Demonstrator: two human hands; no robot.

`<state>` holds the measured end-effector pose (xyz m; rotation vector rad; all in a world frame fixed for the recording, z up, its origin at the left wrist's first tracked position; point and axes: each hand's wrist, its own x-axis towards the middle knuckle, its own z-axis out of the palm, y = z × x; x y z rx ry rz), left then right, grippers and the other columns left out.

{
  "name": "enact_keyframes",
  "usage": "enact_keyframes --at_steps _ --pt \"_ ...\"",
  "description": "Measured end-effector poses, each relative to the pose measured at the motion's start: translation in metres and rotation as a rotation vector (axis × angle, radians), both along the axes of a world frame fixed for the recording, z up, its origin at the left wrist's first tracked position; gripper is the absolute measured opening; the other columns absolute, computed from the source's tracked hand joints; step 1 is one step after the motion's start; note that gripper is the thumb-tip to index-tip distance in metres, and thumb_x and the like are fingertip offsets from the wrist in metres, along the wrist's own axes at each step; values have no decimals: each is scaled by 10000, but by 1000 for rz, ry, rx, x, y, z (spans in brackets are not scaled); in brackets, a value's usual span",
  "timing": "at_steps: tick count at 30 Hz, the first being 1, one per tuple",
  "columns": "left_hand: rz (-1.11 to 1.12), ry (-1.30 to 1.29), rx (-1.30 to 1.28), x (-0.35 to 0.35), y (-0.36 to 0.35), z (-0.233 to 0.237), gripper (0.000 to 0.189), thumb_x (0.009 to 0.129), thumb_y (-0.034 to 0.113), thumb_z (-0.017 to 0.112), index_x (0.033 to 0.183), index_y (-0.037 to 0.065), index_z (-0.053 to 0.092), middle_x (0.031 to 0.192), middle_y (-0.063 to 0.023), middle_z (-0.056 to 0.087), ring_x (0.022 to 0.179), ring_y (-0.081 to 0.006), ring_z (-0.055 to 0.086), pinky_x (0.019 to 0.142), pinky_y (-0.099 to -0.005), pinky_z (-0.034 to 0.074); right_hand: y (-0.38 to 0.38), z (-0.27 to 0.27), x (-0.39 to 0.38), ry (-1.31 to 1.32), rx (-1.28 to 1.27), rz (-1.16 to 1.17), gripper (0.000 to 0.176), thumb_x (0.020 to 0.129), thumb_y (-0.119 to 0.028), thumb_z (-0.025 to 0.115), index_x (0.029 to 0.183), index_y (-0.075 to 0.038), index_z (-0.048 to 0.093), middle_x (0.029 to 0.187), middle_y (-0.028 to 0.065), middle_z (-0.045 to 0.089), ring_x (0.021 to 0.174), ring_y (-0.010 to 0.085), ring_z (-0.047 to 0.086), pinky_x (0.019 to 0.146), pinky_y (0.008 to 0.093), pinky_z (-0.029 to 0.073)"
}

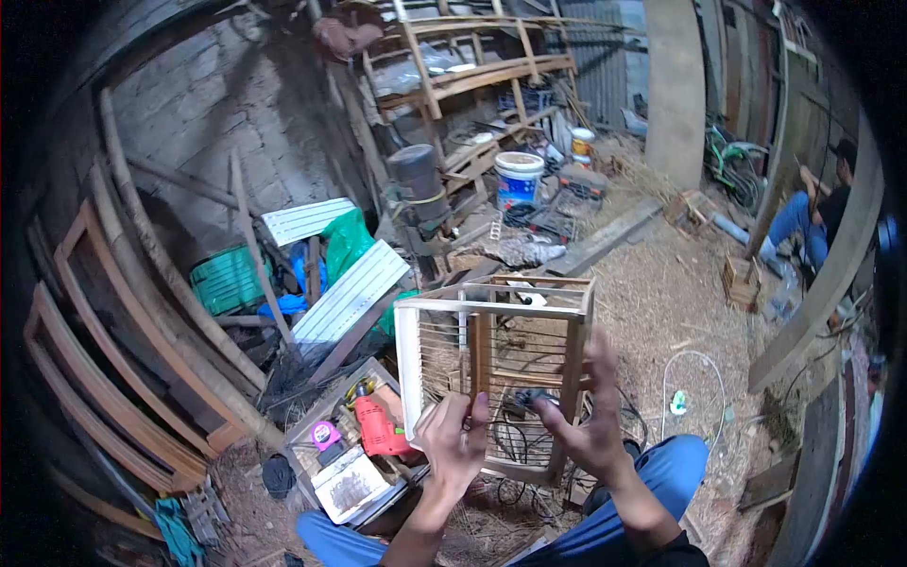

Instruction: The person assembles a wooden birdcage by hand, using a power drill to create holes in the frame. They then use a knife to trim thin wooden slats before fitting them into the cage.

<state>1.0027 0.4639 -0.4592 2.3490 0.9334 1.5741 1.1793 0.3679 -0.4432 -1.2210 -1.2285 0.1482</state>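
A wooden frame [578,378] with thin rods or wires across its sides stands upright between my knees. My left hand [453,439] is closed at the frame's near left side, its fingers curled, and what they hold is too small to make out. At the frame's right side my right hand [590,416] is open, fingers spread and slightly blurred, with nothing visible in it. A dark object [531,399] shows between the two hands, partly hidden.
To my left, a wooden tray holds a red power tool [378,425], a pink tape measure [325,434] and a whitish box [351,486]. A white bucket [519,180] stands farther back. A person [803,219] sits at the right, behind a leaning plank [820,274].
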Motion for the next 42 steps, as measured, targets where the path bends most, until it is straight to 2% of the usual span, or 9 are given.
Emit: enact_keyframes --at_steps 1,4,6,10,19,24,31,41,42 --pt "18 -22 7 -9 0 5 258 961 115 748 786 59 568 679 -130 549 571 -358 526 574 -462 395 -1 9 -17 125 75 -44 818 853 -102 858 1518 -46 385 1544 233 451 1341 362 564 1033 474 524" --pt "-25 35 22 -32 1 20 197 988 141 722 831 81 619 704 -109 585 581 -347 558 574 -440 403 -4 47 -31 -281 181 -268 704 825 -114 864 1436 -76 518 1524 218 482 1385 406 510 1114 542 448" --pt "-19 25 25 -41 0 31 201 998 154 712 835 80 620 705 -106 589 584 -344 564 575 -438 406 -10 72 -42 -729 39 -455 482 817 -138 850 1264 -122 670 1522 182 505 1422 414 460 1146 555 401" --pt "0 30 44 -49 4 31 220 1024 191 694 845 80 630 706 -94 598 578 -327 570 574 -423 409 9 70 -51 -710 -56 -433 213 870 -175 832 1062 -117 762 1507 156 547 1446 407 435 1193 546 352" --pt "57 143 62 -44 58 44 224 988 164 740 824 62 625 667 -92 587 564 -312 565 573 -421 409 82 54 -43 -582 -42 -385 234 831 -108 851 1050 -135 772 1507 156 543 1451 401 418 1193 522 352" --pt "59 197 20 -48 114 93 215 966 153 752 811 54 641 692 -99 622 575 -323 574 588 -429 420 139 94 -39 -722 -112 -411 327 897 -198 797 1218 -170 749 1541 132 539 1467 350 426 1188 528 284" --pt "253 273 10 -123 132 195 160 940 176 761 838 95 668 751 -56 612 682 -255 648 660 -396 457 201 225 -95 -1021 -85 182 554 915 -155 688 1457 -266 659 1583 81 521 1474 321 443 1213 530 256" --pt "674 324 -226 -359 8 354 157 925 247 767 958 108 702 862 -47 692 736 -233 696 708 -370 536 198 404 -352 -1159 65 848 483 940 -180 627 1419 -184 685 1528 101 563 1421 340 496 1151 596 332" --pt "781 278 -224 -383 -10 366 231 927 287 792 839 120 659 779 -37 662 713 -247 674 675 -394 520 188 414 -383 -1197 60 932 464 955 -165 604 1412 -156 684 1515 99 569 1409 341 506 1147 606 340"
